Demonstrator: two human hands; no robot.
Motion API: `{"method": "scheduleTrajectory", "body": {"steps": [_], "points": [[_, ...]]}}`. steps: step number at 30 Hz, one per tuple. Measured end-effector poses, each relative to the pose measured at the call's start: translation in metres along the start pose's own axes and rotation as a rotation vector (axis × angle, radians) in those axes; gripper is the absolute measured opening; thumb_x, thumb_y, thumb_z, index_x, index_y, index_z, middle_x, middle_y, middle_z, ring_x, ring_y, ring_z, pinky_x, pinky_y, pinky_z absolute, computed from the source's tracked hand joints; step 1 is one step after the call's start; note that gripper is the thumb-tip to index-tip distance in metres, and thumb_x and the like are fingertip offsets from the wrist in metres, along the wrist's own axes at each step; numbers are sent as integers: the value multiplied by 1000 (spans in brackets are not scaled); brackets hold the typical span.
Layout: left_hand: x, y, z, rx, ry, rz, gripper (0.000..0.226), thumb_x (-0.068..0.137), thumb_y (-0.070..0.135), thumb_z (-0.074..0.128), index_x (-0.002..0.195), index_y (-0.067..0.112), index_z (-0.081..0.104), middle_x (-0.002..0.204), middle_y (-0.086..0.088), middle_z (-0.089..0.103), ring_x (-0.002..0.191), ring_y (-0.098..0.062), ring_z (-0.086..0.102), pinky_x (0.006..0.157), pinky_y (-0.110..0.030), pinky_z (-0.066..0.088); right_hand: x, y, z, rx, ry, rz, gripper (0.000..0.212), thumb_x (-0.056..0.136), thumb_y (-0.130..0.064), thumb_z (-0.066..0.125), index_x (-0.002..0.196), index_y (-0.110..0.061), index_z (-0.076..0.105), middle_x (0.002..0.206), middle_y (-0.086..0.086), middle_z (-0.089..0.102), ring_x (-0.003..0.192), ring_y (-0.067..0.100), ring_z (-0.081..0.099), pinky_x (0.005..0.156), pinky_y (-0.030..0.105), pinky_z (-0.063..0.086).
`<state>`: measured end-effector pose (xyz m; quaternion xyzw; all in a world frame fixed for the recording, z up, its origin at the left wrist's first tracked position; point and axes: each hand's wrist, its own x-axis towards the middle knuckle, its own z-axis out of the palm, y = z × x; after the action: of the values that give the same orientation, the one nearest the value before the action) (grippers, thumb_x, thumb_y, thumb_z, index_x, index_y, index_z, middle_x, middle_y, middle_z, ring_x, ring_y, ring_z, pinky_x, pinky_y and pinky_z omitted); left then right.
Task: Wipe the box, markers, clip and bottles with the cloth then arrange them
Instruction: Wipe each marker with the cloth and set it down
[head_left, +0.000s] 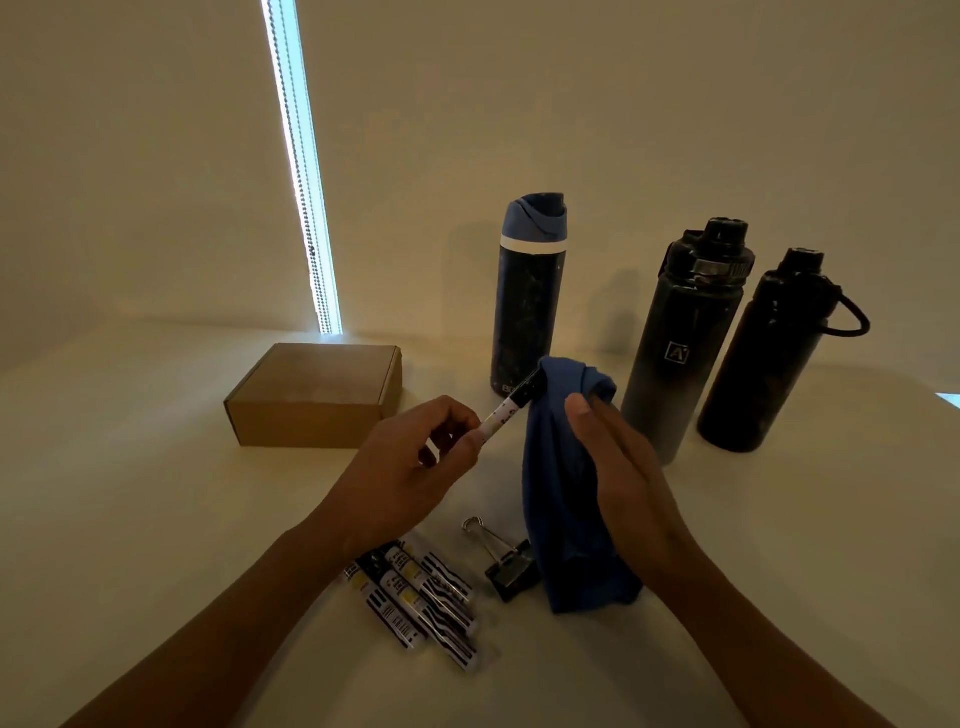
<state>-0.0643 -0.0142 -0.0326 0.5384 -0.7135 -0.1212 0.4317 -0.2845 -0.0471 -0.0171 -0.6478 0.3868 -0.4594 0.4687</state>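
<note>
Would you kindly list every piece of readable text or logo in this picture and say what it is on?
"A" in a square logo: on the middle black bottle.
"BO", partly hidden: at the base of the blue-lidded dark bottle.
Print and barcodes on the white markers on the table and the held marker: too blurred to read.

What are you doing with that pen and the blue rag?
A person is cleaning things on a table. The left hand pinches one marker, its dark end against the blue cloth that the right hand holds up. More markers and a binder clip lie below. A cardboard box and three bottles stand behind.
</note>
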Motion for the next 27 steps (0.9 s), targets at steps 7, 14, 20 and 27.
{"method": "scheduleTrajectory", "body": {"steps": [7, 14, 20, 27], "points": [[5, -8, -11, 239, 92, 238, 26, 104, 37, 59, 115, 17, 72, 97, 17, 58, 81, -1, 56, 70, -8, 43, 15, 13, -18, 5, 146, 7, 24, 103, -25, 46, 90, -17, 65, 89, 2, 65, 92, 19, 61, 79, 34, 52], [7, -9, -10, 304, 135, 308, 22, 103, 33, 65, 112, 15, 72, 101, 10, 62, 82, -3, 54, 71, -9, 42, 20, 9, -15, -321, 91, -127, 18, 96, -16, 62, 103, -32, 58, 88, -6, 65, 83, 10, 65, 68, 16, 51], [4, -6, -6, 274, 94, 317, 24, 103, 36, 65, 110, 15, 74, 95, 12, 62, 75, -10, 58, 64, -19, 48, 17, 20, -13, -348, 160, -100, 25, 93, -12, 67, 117, -5, 63, 110, 12, 67, 94, 12, 64, 71, 3, 45], [2, 7, -9, 175, 69, 295, 21, 100, 30, 65, 107, 14, 76, 87, 16, 58, 74, 0, 53, 68, -6, 39, 18, 18, -11, -321, 240, -211, 3, 94, -28, 66, 96, -26, 66, 79, -8, 65, 74, 8, 63, 66, 18, 54]]}}
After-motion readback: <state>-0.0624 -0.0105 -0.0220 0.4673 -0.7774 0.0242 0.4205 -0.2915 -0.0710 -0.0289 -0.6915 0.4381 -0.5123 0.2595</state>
